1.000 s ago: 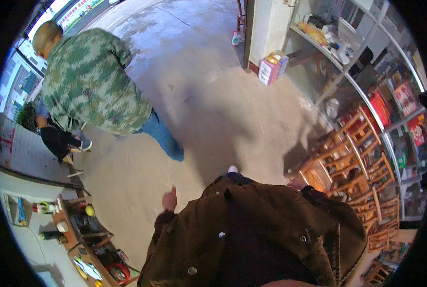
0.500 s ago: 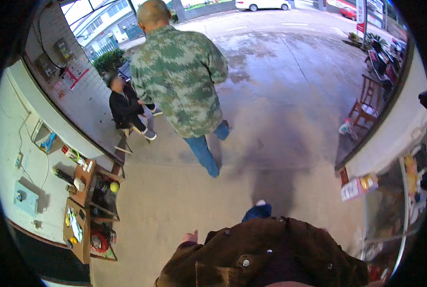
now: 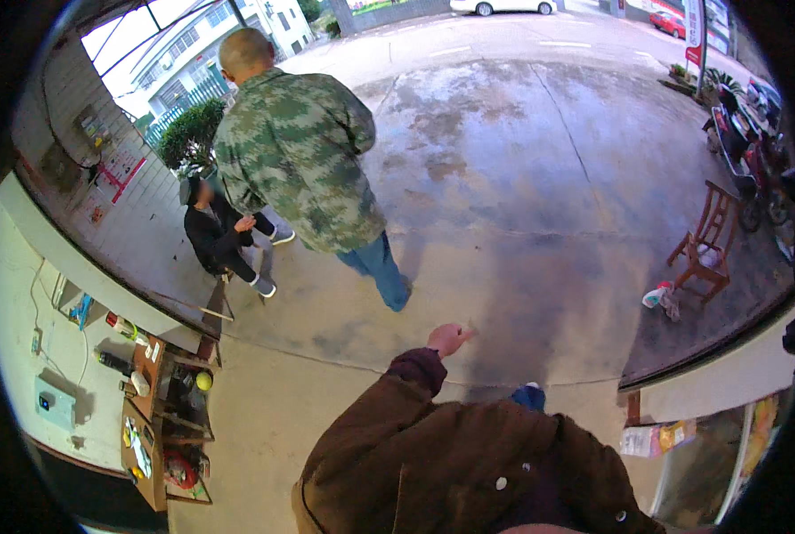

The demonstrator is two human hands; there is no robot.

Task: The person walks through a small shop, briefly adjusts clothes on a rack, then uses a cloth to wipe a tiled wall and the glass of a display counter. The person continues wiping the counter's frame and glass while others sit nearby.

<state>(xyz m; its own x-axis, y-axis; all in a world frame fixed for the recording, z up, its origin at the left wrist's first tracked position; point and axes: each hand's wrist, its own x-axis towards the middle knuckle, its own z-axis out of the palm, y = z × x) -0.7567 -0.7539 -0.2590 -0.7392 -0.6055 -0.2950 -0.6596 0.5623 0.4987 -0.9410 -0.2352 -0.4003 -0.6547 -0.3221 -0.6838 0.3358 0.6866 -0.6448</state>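
Note:
My left hand [image 3: 448,339] sticks out of a brown jacket sleeve over the concrete floor, fingers loosely curled and holding nothing. My right hand is out of sight, hidden by the brown jacket [image 3: 469,472] that fills the lower part of the view. One blue shoe tip [image 3: 529,396] shows just beyond the jacket. A person in a camouflage jacket [image 3: 300,160] and blue jeans walks away ahead of my left hand, back turned.
A person in black [image 3: 219,233] sits by the left wall. A wooden shelf [image 3: 162,409] with bottles, a yellow ball and tools stands at the lower left. A wooden chair [image 3: 705,242] and parked motorbikes [image 3: 754,151] are at the right. A bush [image 3: 188,133] stands outside.
The view has swung from the shelves inside toward the open street. The person in camouflage has walked further out, and my left hand has swung forward and up.

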